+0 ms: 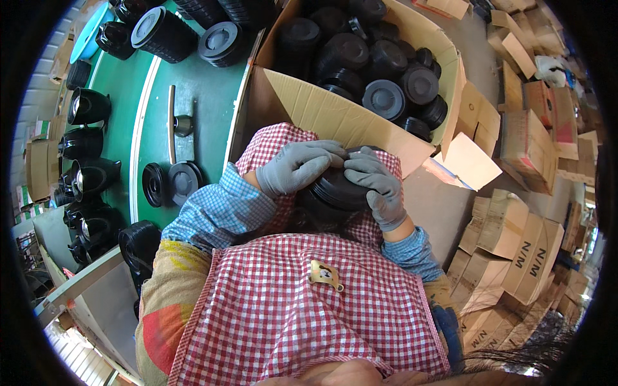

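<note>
A: Held what in the left hand [299,168]?

B: Held the upper left edge of a stack of black lids [336,193], in a grey glove, with the fingers close together and bent over the top.

A: And with the right hand [380,183]?

B: Gripped the same stack from its right side, also gloved in grey, with the fingers a little apart and curved over the rim. Could not tell how firmly.

A: Found the stack where?

B: Sat over the lap, between the knees under a red-and-white checked apron [309,321], just this side of a big cardboard box [322,106]. Could not make out the dark shape underneath.

A: Saw what inside the box?

B: Saw heaped black covers [384,100], many in short stacks and lying at various tilts.

A: And on the left?

B: Noticed a green table [212,96] with a white line along it. Spotted two loose covers [185,182] side by side there, then a thin stick [171,125] with a small metal cup [183,125] just beside it. Saw tall piles [166,38] near the far end, and a row of black jugs [94,178] along the outer side.

A: And on the right?

B: Saw brown cartons [513,239] piled on the floor.
</note>
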`<state>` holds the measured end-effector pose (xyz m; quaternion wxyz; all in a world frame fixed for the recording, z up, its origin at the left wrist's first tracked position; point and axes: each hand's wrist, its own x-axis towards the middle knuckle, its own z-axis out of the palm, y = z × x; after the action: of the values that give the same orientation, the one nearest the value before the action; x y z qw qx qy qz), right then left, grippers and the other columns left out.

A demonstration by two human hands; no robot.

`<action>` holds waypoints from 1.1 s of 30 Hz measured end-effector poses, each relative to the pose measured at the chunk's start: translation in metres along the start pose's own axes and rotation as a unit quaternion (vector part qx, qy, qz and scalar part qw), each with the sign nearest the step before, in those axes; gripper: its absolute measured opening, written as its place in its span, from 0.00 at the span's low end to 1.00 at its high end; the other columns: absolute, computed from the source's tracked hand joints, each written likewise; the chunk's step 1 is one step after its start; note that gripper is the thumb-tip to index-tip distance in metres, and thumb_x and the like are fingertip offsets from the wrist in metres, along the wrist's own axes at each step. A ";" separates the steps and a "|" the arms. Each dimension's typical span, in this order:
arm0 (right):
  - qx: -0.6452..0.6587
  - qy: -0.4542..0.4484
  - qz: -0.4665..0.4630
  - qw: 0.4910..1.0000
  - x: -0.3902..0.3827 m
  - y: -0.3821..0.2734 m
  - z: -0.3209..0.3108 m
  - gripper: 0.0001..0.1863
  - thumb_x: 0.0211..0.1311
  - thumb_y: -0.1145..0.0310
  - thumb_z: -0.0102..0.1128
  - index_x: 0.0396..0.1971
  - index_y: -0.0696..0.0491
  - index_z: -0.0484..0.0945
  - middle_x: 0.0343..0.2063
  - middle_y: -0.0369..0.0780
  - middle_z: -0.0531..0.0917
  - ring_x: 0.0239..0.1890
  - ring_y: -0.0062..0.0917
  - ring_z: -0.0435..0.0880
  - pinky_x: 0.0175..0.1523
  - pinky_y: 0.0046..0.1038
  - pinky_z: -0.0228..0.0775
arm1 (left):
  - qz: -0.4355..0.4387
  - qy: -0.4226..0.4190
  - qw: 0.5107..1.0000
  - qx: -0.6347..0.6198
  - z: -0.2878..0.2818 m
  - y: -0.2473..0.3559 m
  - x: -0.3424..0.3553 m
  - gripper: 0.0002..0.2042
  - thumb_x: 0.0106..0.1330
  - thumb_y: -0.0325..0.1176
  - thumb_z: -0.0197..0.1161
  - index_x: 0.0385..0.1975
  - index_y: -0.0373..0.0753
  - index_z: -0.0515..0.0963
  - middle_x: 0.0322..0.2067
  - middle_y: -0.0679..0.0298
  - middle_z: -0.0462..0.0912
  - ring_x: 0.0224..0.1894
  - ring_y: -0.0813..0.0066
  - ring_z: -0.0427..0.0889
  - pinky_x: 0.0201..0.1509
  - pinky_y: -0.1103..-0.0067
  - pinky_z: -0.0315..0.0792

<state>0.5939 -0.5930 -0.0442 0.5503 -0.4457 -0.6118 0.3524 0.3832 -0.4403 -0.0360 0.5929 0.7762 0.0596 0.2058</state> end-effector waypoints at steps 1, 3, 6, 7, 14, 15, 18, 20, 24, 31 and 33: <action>-0.009 0.002 0.001 1.000 0.000 0.001 0.000 0.23 0.67 0.47 0.62 0.43 0.54 0.87 0.52 0.44 0.85 0.63 0.39 0.77 0.76 0.47 0.49 | 0.018 -0.002 1.000 0.008 0.001 -0.002 0.001 0.20 0.79 0.35 0.42 0.48 0.28 0.81 0.53 0.43 0.81 0.59 0.48 0.79 0.68 0.63 0.69; -0.028 0.006 0.002 1.000 0.001 0.002 0.001 0.23 0.68 0.47 0.61 0.41 0.53 0.88 0.52 0.44 0.85 0.64 0.39 0.77 0.77 0.47 0.48 | 0.041 -0.006 0.999 0.023 0.000 -0.003 0.002 0.20 0.79 0.34 0.42 0.48 0.27 0.81 0.53 0.43 0.81 0.59 0.48 0.79 0.67 0.63 0.70; -0.018 0.005 0.015 1.000 0.001 0.001 0.002 0.21 0.70 0.48 0.59 0.39 0.52 0.88 0.51 0.44 0.86 0.64 0.39 0.76 0.77 0.47 0.46 | 0.054 -0.013 0.998 0.036 0.000 -0.006 0.001 0.19 0.78 0.33 0.43 0.48 0.27 0.81 0.52 0.43 0.81 0.60 0.47 0.79 0.67 0.63 0.70; -0.014 0.001 0.018 1.000 0.002 0.002 0.002 0.21 0.70 0.50 0.58 0.39 0.52 0.88 0.51 0.44 0.86 0.65 0.39 0.76 0.77 0.47 0.46 | 0.057 -0.014 0.998 0.038 0.000 -0.008 -0.001 0.19 0.78 0.33 0.43 0.47 0.27 0.81 0.52 0.43 0.81 0.60 0.47 0.79 0.67 0.63 0.70; -0.002 -0.006 0.048 0.999 -0.001 0.001 0.004 0.20 0.69 0.57 0.52 0.36 0.56 0.87 0.50 0.45 0.85 0.64 0.41 0.75 0.76 0.46 0.49 | 0.052 -0.016 0.997 0.060 0.002 -0.010 -0.002 0.17 0.76 0.30 0.44 0.47 0.27 0.81 0.52 0.42 0.81 0.59 0.47 0.79 0.67 0.63 0.71; -0.002 -0.003 0.052 0.999 -0.002 -0.001 0.005 0.20 0.69 0.57 0.50 0.36 0.57 0.87 0.50 0.45 0.85 0.64 0.41 0.74 0.76 0.46 0.50 | 0.049 -0.020 0.997 0.058 0.003 -0.010 -0.003 0.17 0.75 0.30 0.44 0.48 0.27 0.81 0.53 0.42 0.81 0.59 0.47 0.79 0.67 0.63 0.71; -0.019 -0.005 0.087 0.996 -0.001 -0.008 0.006 0.22 0.69 0.58 0.47 0.37 0.59 0.87 0.49 0.46 0.85 0.65 0.42 0.73 0.75 0.45 0.52 | 0.038 -0.025 0.997 0.064 0.004 -0.005 -0.004 0.17 0.75 0.30 0.45 0.48 0.27 0.81 0.54 0.42 0.80 0.60 0.47 0.79 0.67 0.63 0.71; -0.029 -0.013 0.104 0.994 -0.003 -0.008 0.007 0.23 0.69 0.59 0.44 0.41 0.61 0.85 0.54 0.47 0.81 0.66 0.43 0.71 0.74 0.42 0.54 | 0.029 -0.021 0.996 0.083 0.005 0.003 -0.007 0.17 0.75 0.31 0.47 0.49 0.27 0.81 0.55 0.43 0.80 0.60 0.47 0.79 0.67 0.64 0.71; -0.052 -0.029 0.117 0.991 -0.008 -0.007 0.007 0.22 0.69 0.62 0.43 0.47 0.60 0.83 0.61 0.46 0.77 0.71 0.43 0.67 0.76 0.40 0.53 | 0.050 0.002 0.991 0.122 0.012 0.008 -0.012 0.14 0.75 0.32 0.52 0.48 0.29 0.81 0.53 0.45 0.81 0.58 0.48 0.79 0.63 0.64 0.74; -0.015 -0.005 0.103 0.995 -0.016 0.001 0.012 0.18 0.65 0.72 0.44 0.46 0.59 0.82 0.59 0.46 0.80 0.71 0.40 0.67 0.77 0.39 0.51 | 0.018 -0.020 0.978 0.205 0.024 0.039 -0.020 0.17 0.75 0.36 0.51 0.51 0.29 0.79 0.55 0.44 0.79 0.62 0.45 0.75 0.67 0.61 0.69; -0.023 0.030 0.094 0.995 -0.016 -0.002 0.019 0.17 0.65 0.72 0.44 0.45 0.59 0.82 0.58 0.46 0.80 0.69 0.40 0.69 0.75 0.39 0.54 | 0.060 0.017 0.974 0.218 0.027 0.041 -0.018 0.15 0.73 0.36 0.56 0.47 0.30 0.81 0.53 0.46 0.80 0.57 0.47 0.78 0.62 0.62 0.73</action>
<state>0.5744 -0.6076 -0.0509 0.5222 -0.5240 -0.5584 0.3754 0.3712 -0.4830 -0.0071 0.3952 0.8853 0.0666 0.2361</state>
